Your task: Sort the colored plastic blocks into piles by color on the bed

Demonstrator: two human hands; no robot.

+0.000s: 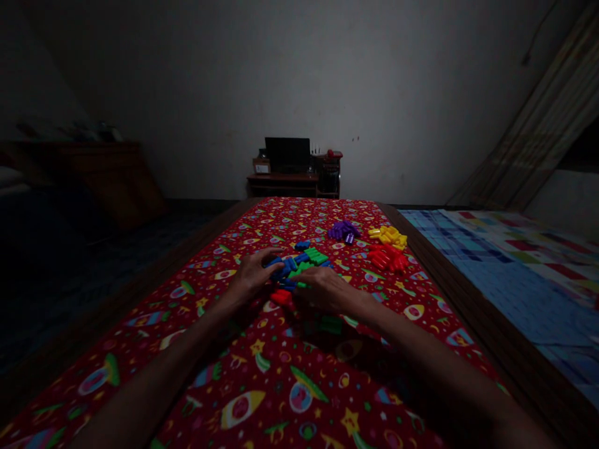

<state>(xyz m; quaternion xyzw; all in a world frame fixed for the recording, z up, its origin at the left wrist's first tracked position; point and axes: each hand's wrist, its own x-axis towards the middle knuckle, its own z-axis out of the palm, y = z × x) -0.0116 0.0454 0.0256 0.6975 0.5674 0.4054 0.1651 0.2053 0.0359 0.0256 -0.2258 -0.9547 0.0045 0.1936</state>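
Note:
A heap of blue and green plastic pieces (302,262) lies in the middle of a table covered with a red patterned cloth (262,368). My left hand (253,273) rests at the heap's left edge, fingers curled onto blue pieces. My right hand (325,288) lies just in front of the heap, fingers bent over small blue and green pieces. A red piece (281,297) sits between the two hands. Further back are separate piles: purple (343,231), yellow (388,236) and red (387,257).
The room is dim. A dark wooden rim (449,274) edges the table. A checked blue mat (515,268) lies to the right. A low desk with a dark monitor (287,154) stands against the far wall. A curtain (543,125) hangs at the right.

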